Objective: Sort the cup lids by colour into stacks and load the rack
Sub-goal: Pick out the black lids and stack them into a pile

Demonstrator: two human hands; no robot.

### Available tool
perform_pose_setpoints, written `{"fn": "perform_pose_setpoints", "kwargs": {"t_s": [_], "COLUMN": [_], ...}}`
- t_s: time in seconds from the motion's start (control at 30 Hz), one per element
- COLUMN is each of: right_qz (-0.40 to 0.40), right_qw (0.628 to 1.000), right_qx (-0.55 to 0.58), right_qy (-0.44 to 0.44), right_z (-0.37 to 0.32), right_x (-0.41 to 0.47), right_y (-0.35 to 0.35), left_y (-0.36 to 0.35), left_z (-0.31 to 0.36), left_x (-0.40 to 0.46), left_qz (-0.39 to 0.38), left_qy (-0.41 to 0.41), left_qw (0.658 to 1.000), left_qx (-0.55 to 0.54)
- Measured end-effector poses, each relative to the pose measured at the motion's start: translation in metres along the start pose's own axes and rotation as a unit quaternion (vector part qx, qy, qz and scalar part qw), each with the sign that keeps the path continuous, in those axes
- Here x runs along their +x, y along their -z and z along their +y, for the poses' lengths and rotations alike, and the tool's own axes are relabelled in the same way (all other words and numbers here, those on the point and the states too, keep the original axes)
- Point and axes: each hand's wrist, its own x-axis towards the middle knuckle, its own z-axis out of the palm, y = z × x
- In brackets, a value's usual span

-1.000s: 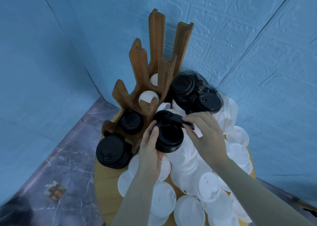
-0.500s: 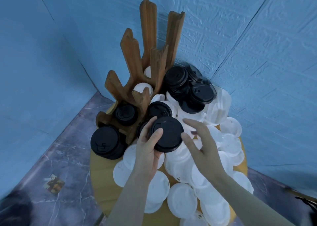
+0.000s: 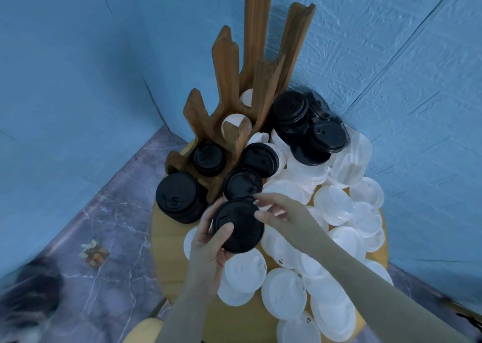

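Two bare forearms reach into the head view from the bottom edge, each ending in a bare hand. The left hand (image 3: 208,241) shows no ring, watch, bracelet or glove, and the forearm behind it is uncovered right down to the bottom of the picture. The right hand (image 3: 280,213) is likewise free of jewellery or any covering, and its forearm is uncovered as far as the lower right corner. Fingernails are short and unpainted where they can be made out. No sleeve or cuff shows on either arm.
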Motion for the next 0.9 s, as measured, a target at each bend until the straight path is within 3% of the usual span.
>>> {"fn": "perform_pose_setpoints", "kwargs": {"t_s": [0.07, 0.17, 0.37, 0.57, 0.7, 0.77, 0.9], "right_qz": [0.091, 0.176, 0.166, 0.196, 0.166, 0.120, 0.084], "right_qw": [0.991, 0.974, 0.967, 0.980, 0.957, 0.938, 0.957], "right_qx": [-0.086, -0.125, -0.196, -0.044, 0.230, 0.311, 0.250], "right_qy": [0.048, 0.065, -0.001, -0.008, -0.063, -0.094, -0.122], "right_z": [-0.006, -0.013, -0.011, -0.019, -0.030, -0.030, -0.022], "right_x": [0.022, 0.062, 0.101, 0.083, 0.036, 0.010, -0.024], "right_y": [0.005, 0.017, 0.022, 0.030, 0.037, 0.034, 0.012], "left_y": [0.001, 0.002, 0.002, 0.001, -0.003, -0.007, -0.015], "left_z": [0.001, 0.003, 0.007, 0.009, 0.009, 0.007, 0.001], "left_x": [-0.001, 0.000, 0.004, 0.006, 0.007, 0.007, 0.003], "left_qz": [0.024, 0.040, 0.051, 0.062, 0.063, 0.059, 0.049], "left_qy": [-0.011, -0.015, -0.031, -0.032, -0.034, -0.034, -0.037], "left_qw": [0.999, 0.999, 0.998, 0.996, 0.996, 0.996, 0.997], "left_qx": [-0.020, -0.022, -0.036, -0.048, -0.049, -0.050, -0.045]}}
